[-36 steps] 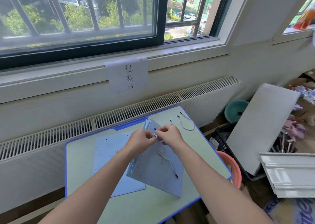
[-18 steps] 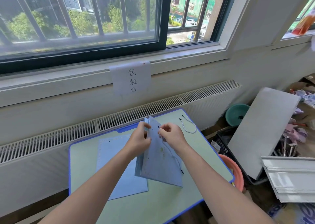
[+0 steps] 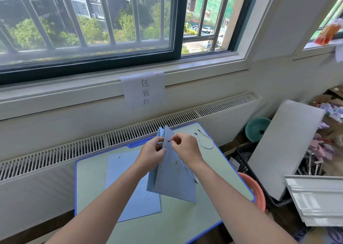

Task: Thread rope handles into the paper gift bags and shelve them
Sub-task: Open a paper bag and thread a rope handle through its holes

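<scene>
the task looks early: the left hand grips the top edge of the standing blue bag on the tabletop while the right hand pinches a rope tip at a hole. 1 flat bag and 1 loose rope handle wait, nothing shelved. against 0.5 s ago, the bag stands more upright and the tip has reached the hole.

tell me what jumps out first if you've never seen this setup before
Both hands meet mid-frame over the blue-edged table: the left hand holds a pale blue gift bag upright while the right hand pinches a black rope tip at its top edge. A spare rope handle lies beyond, and a paper sign hangs under the window.
</scene>
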`<state>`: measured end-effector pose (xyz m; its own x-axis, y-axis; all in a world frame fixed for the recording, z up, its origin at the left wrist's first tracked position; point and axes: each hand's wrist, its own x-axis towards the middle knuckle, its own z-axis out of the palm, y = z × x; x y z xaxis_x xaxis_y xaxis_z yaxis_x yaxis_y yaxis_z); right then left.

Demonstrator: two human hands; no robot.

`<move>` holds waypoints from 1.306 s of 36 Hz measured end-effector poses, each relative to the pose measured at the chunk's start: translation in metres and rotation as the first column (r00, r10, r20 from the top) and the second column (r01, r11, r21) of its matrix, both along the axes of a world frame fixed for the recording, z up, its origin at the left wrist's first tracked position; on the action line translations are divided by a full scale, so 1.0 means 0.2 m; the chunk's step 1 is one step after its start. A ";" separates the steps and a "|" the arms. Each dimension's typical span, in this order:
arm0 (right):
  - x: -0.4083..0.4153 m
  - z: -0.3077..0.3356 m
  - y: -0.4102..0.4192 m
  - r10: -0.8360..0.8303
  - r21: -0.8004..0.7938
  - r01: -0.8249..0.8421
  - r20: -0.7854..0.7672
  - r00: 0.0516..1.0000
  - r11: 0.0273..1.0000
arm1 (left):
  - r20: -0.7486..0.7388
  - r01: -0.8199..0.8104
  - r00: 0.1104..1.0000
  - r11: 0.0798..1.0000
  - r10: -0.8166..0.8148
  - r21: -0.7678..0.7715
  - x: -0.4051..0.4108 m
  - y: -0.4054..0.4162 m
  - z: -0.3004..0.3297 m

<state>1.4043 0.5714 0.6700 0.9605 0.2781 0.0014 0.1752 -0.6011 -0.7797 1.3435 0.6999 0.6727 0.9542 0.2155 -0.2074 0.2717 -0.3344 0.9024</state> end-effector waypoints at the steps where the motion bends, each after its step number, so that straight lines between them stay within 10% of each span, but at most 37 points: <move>1: 0.00 0.00 0.00 0.008 -0.019 -0.008 0.014 1.000 1.000 | 0.011 0.001 1.000 1.000 -0.001 0.005 0.00 0.00 0.00; 16: -0.04 0.01 -0.01 0.187 0.075 -0.177 -0.151 0.971 0.981 | -0.186 -0.121 0.981 0.908 0.049 -0.402 0.06 -0.01 0.17; 24: -0.07 0.03 -0.04 0.100 0.096 -0.087 -0.150 0.984 0.992 | -0.089 0.006 0.996 0.994 0.003 0.107 0.12 -0.05 0.13; 35: -0.06 0.03 -0.17 -0.040 0.209 0.078 -0.182 0.982 0.975 | -0.205 0.232 0.969 0.810 -0.141 0.539 0.17 -0.06 0.08; 43: -0.06 0.04 -0.20 -0.048 0.245 0.089 -0.167 0.985 0.965 | -0.526 0.627 0.776 0.503 -0.346 0.594 0.14 -0.06 0.10; 47: -0.06 0.03 -0.19 -0.046 0.254 0.084 -0.151 0.988 0.964 | -0.458 0.540 0.837 0.595 -0.300 0.596 0.14 -0.10 0.12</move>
